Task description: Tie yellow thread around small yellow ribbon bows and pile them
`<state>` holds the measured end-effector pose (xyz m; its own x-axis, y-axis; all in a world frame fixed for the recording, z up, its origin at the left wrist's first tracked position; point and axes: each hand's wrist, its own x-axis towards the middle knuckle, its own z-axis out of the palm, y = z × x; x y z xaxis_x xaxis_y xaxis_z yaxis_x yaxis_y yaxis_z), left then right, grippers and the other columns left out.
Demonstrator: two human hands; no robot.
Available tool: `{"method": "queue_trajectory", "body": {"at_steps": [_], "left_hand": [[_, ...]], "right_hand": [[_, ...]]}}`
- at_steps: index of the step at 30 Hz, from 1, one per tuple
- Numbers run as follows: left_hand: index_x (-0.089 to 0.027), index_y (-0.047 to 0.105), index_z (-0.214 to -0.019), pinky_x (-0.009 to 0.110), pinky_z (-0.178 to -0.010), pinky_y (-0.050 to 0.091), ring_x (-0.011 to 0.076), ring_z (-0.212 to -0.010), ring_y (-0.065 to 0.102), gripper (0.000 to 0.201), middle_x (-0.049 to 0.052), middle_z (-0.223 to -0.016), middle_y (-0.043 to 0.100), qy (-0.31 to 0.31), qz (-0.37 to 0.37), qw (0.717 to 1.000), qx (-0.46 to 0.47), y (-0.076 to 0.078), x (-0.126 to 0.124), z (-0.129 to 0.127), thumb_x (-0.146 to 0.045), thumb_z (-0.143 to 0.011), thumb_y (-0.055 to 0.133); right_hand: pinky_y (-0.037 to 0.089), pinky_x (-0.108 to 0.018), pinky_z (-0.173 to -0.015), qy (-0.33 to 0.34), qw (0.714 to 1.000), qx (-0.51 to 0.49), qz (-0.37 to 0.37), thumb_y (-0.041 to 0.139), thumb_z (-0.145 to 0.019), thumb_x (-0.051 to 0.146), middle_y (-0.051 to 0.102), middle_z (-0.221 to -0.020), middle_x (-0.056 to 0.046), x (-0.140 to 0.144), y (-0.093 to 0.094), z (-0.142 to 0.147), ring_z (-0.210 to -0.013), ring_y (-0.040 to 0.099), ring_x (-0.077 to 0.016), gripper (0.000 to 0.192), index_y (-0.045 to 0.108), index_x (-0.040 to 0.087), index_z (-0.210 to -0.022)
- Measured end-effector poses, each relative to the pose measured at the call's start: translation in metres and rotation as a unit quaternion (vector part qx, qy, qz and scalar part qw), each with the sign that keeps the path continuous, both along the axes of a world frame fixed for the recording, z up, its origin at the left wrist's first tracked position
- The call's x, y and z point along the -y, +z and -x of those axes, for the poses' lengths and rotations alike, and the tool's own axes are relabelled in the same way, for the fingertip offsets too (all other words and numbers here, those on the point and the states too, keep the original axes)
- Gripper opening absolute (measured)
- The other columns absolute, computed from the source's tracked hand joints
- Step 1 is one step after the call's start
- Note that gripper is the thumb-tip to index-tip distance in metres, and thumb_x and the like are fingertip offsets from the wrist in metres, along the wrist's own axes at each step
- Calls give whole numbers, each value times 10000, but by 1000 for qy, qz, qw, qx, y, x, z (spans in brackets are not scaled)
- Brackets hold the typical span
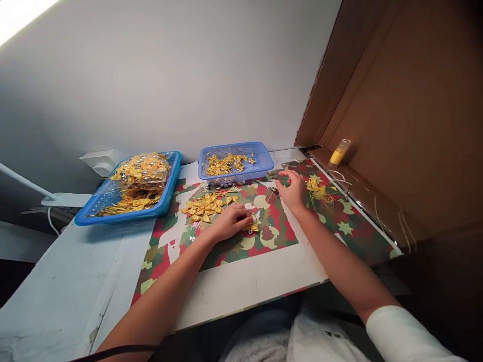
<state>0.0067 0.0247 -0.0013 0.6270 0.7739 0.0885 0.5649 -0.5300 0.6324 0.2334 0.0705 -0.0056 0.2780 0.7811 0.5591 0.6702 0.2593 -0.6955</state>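
Observation:
My left hand (233, 222) is closed at the middle of the patterned sheet, its thumb and fingers pinched on a small yellow bow (250, 229). A silvery bead or bell (249, 232) shows at that bow. Beside this hand lies a loose pile of yellow ribbon bows (206, 206) with thin golden ties. My right hand (293, 191) is farther right, fingers apart and curved, with nothing visible in its grasp. Close to its thumb is a small dark tool (274, 191), partly hidden. Right of that hand sits a bunch of yellow ties and bows (319, 191).
A light-blue basket (236, 176) of bows stands at the back, with silvery beads (222, 186) before it. At left, a blue basket (124, 219) holds bagged bows. A yellow bottle (339, 152) stands on the cardboard ledge at right. A white lamp (70, 199) is far left.

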Motion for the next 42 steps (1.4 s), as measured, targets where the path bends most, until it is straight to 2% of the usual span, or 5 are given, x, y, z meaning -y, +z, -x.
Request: {"method": "queue_trajectory", "body": {"at_steps": [3, 8, 15, 20, 42], "left_hand": [[-186, 618, -705, 300, -728, 405, 179, -776, 515, 309, 27, -733, 562, 5, -6, 1000, 7, 0, 1, 0, -361, -912, 472], [-185, 613, -689, 294, -717, 407, 175, -766, 511, 308, 22, -721, 551, 10, -13, 1000, 13, 1, 3, 0, -353, -910, 478], [-184, 620, -696, 290, -709, 402, 171, -758, 502, 304, 20, -715, 542, 12, -23, 999, 21, -2, 3, 0, -360, -907, 490], [-183, 619, -696, 289, -693, 391, 167, -743, 493, 312, 18, -699, 539, 13, -25, 999, 32, -5, 2, 1, -374, -910, 495], [-185, 661, -709, 326, -736, 413, 174, -759, 509, 258, 32, -736, 572, 37, -63, 997, 31, 1, 7, 4, -367, -856, 552]], "right_hand": [[428, -391, -879, 93, 989, 113, -27, 599, -761, 158, 698, -1015, -83, 11, 5, 10, -977, 587, -251, 120, 683, 196, -837], [415, -344, -784, 226, 958, 149, 90, 588, -798, 162, 707, -774, -28, 21, 4, 22, -743, 599, -188, 116, 681, 208, -746], [371, -417, -886, 217, 954, 189, 89, 660, -722, 203, 666, -1129, -75, 27, 10, 17, -1070, 528, -282, 318, 669, 212, -1039], [313, -455, -948, 400, 875, 239, 129, 639, -814, 245, 699, -1038, -47, 39, 18, 25, -1049, 529, -249, 102, 697, 228, -897], [300, -465, -918, 394, 876, 236, 147, 651, -822, 222, 705, -948, -30, 37, 15, 22, -992, 519, -238, 115, 718, 232, -730]]}}
